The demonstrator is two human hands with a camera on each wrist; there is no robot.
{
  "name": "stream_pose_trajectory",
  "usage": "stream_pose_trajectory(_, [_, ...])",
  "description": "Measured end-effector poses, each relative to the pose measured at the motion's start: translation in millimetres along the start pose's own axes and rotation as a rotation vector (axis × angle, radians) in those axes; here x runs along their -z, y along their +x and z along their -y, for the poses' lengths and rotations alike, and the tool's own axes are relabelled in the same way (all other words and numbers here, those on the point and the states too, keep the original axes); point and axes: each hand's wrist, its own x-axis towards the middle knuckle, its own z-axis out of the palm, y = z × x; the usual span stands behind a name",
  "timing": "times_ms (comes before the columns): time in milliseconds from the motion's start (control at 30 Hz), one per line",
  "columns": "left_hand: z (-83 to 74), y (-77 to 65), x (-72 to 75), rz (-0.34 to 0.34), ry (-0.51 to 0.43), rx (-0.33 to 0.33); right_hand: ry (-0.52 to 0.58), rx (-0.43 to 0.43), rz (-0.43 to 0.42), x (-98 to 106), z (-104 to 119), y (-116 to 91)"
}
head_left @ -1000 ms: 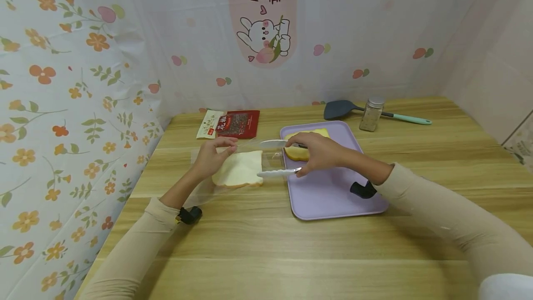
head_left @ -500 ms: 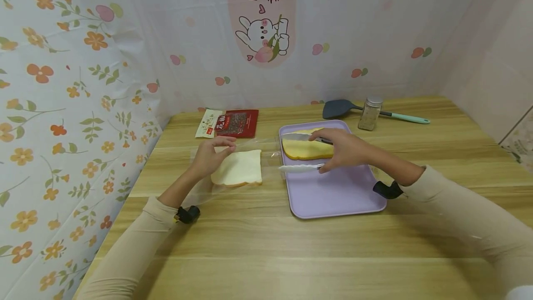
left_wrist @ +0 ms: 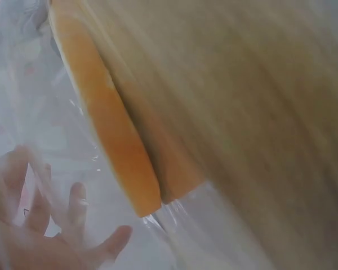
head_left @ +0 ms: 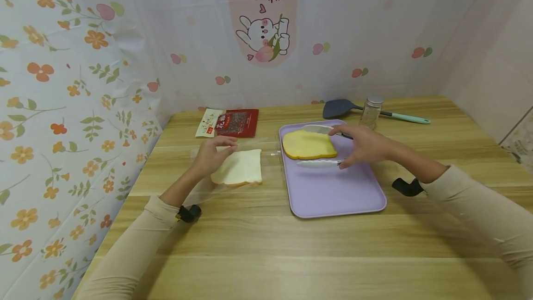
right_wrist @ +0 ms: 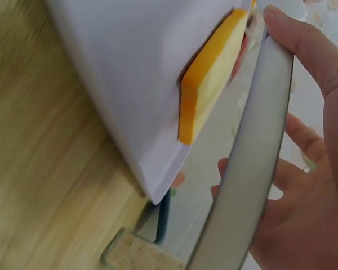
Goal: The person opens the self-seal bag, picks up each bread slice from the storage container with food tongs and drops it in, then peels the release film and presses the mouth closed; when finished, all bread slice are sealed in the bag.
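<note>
My left hand (head_left: 213, 155) holds the upper film of a clear plastic bag (head_left: 272, 165) with thumb and fingertips. A white bread slice (head_left: 241, 168) lies inside it; in the left wrist view its orange-brown crust (left_wrist: 115, 129) shows, and the fingers appear through the film. My right hand (head_left: 361, 145) grips a pair of tongs (head_left: 318, 164), thumb on one arm and fingers on the other. The pale tong tips are spread apart over the purple tray (head_left: 333, 193), nothing between them. Below and left of them on the tray lies a yellow-topped bread slice (head_left: 309, 145).
Behind the bag lies a red and cream seasoning packet (head_left: 237, 123). A glass jar (head_left: 370, 112) with a metal lid stands behind the tray. Beside it lies a dark spatula (head_left: 338, 109) with a mint-green handle. A printed curtain hangs at the table's back and left.
My right hand has drawn the tongs rightward, away from the bag and over the tray, uncovering the yellow-topped slice. The lifted film has settled somewhat. My left hand stays in place.
</note>
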Motion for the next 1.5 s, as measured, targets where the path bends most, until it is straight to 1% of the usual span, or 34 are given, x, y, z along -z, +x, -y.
stream_pose_trajectory(100, [-1.3,-0.6,0.1,0.005,-0.003,0.012,0.008,-0.002,0.018,2.6,-6.3,-0.3])
stream_pose_trajectory(233, [-0.4,-0.3,0.3,0.015,-0.013,0.013,0.012,-0.024,0.029,5.5,-14.0,-0.9])
stream_pose_trajectory(400, [0.9,0.1,-0.6,0.017,-0.014,0.001,0.004,-0.032,0.047,11.3,-24.6,-0.4])
stream_pose_trajectory(567, [1.1,0.1,-0.4,0.010,-0.006,-0.010,-0.005,-0.074,0.063,14.9,-34.2,2.1])
stream_pose_trajectory(800, [0.0,-0.3,0.0,0.015,-0.004,0.004,-0.011,-0.063,0.081,19.0,-43.6,6.3])
stream_pose_trajectory(1067, [0.6,-0.6,0.5,0.023,-0.004,0.001,-0.019,-0.054,0.115,20.9,-46.0,11.2])
stream_pose_trajectory(1267, [0.5,-0.8,0.4,0.022,-0.010,-0.008,-0.005,-0.057,0.131,22.4,-45.6,13.9])
stream_pose_trajectory(1500, [3.3,0.1,-0.8,0.020,-0.005,-0.011,-0.003,-0.065,0.134,21.9,-53.0,18.0])
